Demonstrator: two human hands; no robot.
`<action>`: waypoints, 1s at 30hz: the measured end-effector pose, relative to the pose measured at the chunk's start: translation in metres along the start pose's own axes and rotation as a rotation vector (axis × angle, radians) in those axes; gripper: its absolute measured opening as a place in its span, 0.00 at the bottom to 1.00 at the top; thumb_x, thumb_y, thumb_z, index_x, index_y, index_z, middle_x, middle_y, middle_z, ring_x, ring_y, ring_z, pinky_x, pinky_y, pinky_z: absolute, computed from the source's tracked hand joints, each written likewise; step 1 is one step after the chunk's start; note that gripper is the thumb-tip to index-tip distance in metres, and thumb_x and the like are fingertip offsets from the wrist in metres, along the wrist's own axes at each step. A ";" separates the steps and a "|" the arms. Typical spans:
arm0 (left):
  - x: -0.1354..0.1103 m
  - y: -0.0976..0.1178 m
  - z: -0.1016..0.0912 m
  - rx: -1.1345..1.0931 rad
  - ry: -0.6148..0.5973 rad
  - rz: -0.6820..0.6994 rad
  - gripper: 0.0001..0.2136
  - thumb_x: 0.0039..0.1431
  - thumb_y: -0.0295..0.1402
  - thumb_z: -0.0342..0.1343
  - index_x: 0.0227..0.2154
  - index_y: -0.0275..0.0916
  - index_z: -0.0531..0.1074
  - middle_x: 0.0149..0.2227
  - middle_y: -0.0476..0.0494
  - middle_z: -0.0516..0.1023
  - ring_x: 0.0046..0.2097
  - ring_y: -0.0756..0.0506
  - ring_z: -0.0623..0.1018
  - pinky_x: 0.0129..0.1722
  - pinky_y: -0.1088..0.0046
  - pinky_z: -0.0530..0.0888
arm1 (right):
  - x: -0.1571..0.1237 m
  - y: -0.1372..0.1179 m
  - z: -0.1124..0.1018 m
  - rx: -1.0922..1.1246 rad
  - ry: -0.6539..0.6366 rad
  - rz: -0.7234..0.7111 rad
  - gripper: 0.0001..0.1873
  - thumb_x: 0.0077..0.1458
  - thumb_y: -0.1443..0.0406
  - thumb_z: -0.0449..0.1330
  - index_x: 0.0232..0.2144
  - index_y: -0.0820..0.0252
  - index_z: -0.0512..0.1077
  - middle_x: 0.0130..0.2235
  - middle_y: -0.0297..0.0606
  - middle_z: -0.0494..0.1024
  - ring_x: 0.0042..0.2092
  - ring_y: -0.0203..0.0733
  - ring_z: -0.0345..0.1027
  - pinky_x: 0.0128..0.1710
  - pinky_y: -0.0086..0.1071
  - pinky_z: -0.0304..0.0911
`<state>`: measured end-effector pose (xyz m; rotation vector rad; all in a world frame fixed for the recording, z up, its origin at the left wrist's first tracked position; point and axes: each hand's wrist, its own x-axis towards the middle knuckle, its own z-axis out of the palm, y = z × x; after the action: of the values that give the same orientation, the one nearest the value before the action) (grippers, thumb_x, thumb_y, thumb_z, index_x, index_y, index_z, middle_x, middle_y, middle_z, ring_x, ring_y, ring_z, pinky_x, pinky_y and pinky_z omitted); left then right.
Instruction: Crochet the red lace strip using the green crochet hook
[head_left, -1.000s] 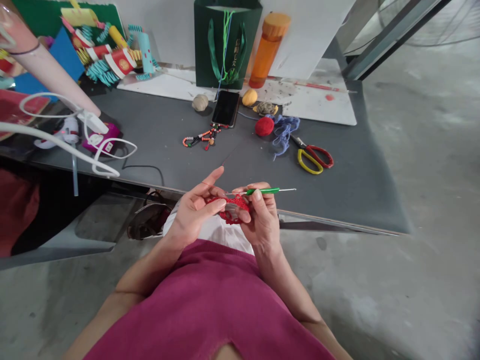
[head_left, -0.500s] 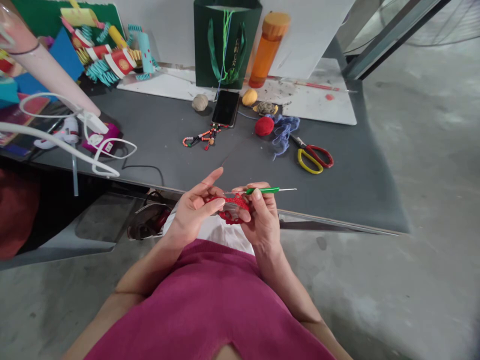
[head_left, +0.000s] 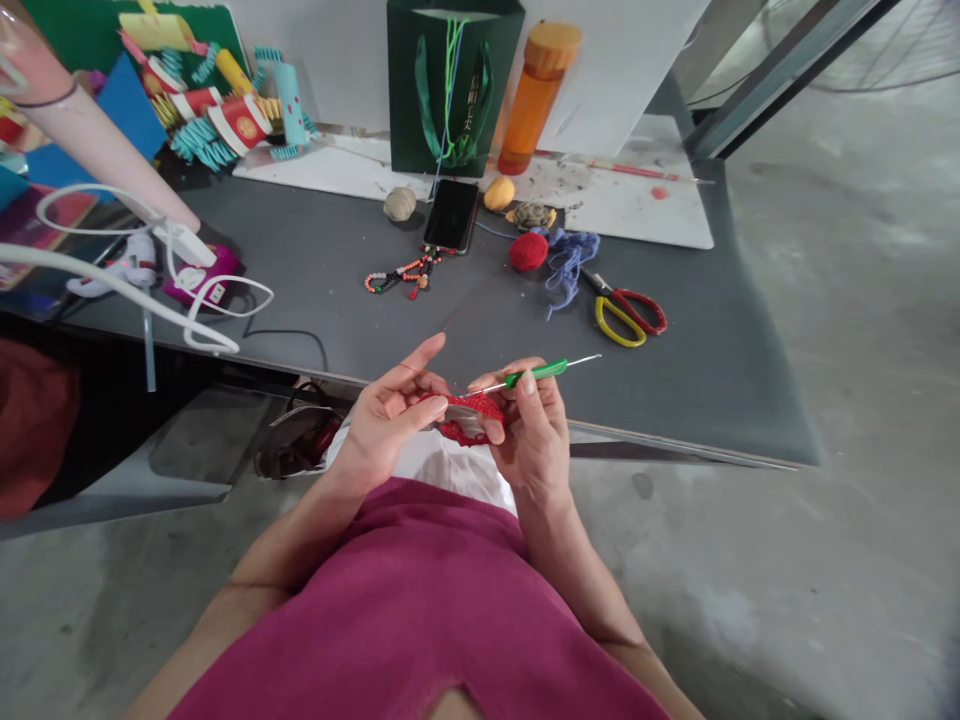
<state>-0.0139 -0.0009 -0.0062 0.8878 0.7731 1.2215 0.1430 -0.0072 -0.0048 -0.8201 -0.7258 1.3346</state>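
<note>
My left hand (head_left: 391,408) pinches a small red crocheted piece (head_left: 471,418) between thumb and fingers, with its index finger raised. My right hand (head_left: 531,425) also holds the piece and grips a crochet hook (head_left: 534,373) with a green handle and a thin metal shaft, which tilts up to the right. A fine red thread rises from my left hand across the grey table (head_left: 322,300) towards a red yarn ball (head_left: 529,252). Part of the piece is hidden by my fingers.
On the table lie yellow-and-red scissors (head_left: 628,314), tangled blue yarn (head_left: 568,268), a phone (head_left: 451,215) and a beaded string (head_left: 401,272). A green paper bag (head_left: 450,90), an orange bottle (head_left: 534,98), paper crafts (head_left: 225,115), white cable (head_left: 112,258) and another person's forearm (head_left: 97,130) stand beyond.
My right hand has shifted slightly right and turned the crochet hook, so its tip now points higher. My left hand and the red piece have barely moved.
</note>
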 end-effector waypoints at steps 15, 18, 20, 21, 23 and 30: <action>0.001 0.002 0.002 -0.070 -0.012 -0.025 0.23 0.53 0.33 0.75 0.53 0.52 0.84 0.33 0.52 0.80 0.32 0.55 0.73 0.33 0.80 0.73 | -0.003 -0.003 0.001 -0.021 -0.006 -0.067 0.15 0.62 0.49 0.67 0.35 0.49 0.71 0.26 0.25 0.82 0.16 0.30 0.61 0.15 0.25 0.56; 0.001 0.002 0.002 -0.061 -0.007 -0.017 0.23 0.53 0.33 0.75 0.54 0.52 0.84 0.33 0.52 0.80 0.31 0.55 0.73 0.33 0.79 0.73 | -0.002 -0.002 0.000 -0.029 -0.016 -0.073 0.14 0.63 0.49 0.67 0.35 0.48 0.70 0.27 0.25 0.82 0.16 0.30 0.61 0.15 0.25 0.55; 0.001 0.002 0.001 -0.049 -0.007 -0.017 0.24 0.53 0.33 0.74 0.54 0.52 0.84 0.33 0.52 0.80 0.31 0.55 0.72 0.33 0.79 0.73 | -0.002 -0.002 -0.001 -0.039 -0.027 -0.070 0.15 0.63 0.49 0.66 0.36 0.48 0.70 0.27 0.26 0.82 0.17 0.30 0.61 0.15 0.26 0.56; 0.001 0.002 0.001 -0.045 -0.010 -0.019 0.24 0.53 0.33 0.74 0.54 0.52 0.83 0.33 0.52 0.80 0.31 0.55 0.72 0.34 0.79 0.73 | -0.002 -0.002 -0.001 -0.047 -0.030 -0.068 0.15 0.63 0.48 0.66 0.36 0.48 0.70 0.28 0.26 0.82 0.17 0.30 0.61 0.15 0.26 0.56; 0.001 0.002 0.001 -0.039 -0.015 -0.019 0.24 0.54 0.33 0.74 0.55 0.52 0.83 0.33 0.52 0.79 0.31 0.55 0.72 0.34 0.79 0.73 | -0.002 -0.003 -0.001 -0.060 -0.031 -0.063 0.15 0.63 0.48 0.66 0.36 0.48 0.69 0.28 0.26 0.82 0.17 0.30 0.61 0.15 0.26 0.56; 0.000 0.005 0.002 -0.016 -0.012 -0.020 0.24 0.54 0.33 0.73 0.55 0.50 0.83 0.33 0.52 0.79 0.31 0.55 0.72 0.33 0.80 0.73 | -0.003 -0.005 0.002 -0.068 0.018 -0.048 0.17 0.60 0.47 0.68 0.35 0.49 0.69 0.27 0.26 0.81 0.16 0.29 0.60 0.14 0.26 0.55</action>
<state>-0.0140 -0.0007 -0.0007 0.8722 0.7598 1.2021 0.1435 -0.0102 0.0006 -0.8628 -0.7758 1.2640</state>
